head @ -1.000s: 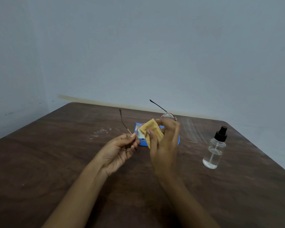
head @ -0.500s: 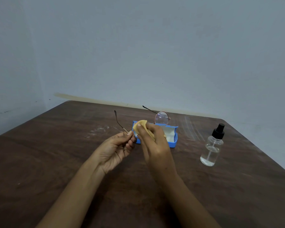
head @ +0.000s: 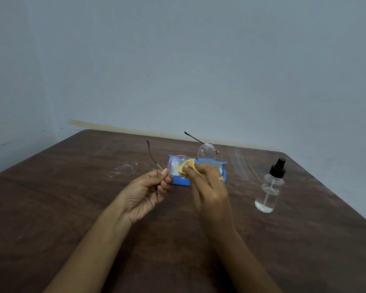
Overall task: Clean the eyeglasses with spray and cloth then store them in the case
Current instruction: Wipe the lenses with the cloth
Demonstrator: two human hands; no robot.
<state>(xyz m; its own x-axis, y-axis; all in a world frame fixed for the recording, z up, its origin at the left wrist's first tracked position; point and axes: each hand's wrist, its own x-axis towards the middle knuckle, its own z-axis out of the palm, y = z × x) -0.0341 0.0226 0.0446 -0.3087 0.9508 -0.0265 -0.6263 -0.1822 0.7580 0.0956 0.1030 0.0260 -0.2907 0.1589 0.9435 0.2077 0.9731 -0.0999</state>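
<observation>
Yellow cloth (head: 191, 166) pinched in the right hand (head: 211, 191) presses a lens of the eyeglasses (head: 206, 152), held mid-frame over the open blue case (head: 181, 182); the left hand's (head: 144, 191) grip pinches one temple.

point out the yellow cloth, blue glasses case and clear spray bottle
yellow cloth (head: 192, 164), head view, top fold
blue glasses case (head: 182, 182), head view, front wall
clear spray bottle (head: 269, 190), head view, body

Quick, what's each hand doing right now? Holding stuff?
Left hand: pinching the eyeglasses near one hinge.
Right hand: holding the yellow cloth on one lens.
</observation>
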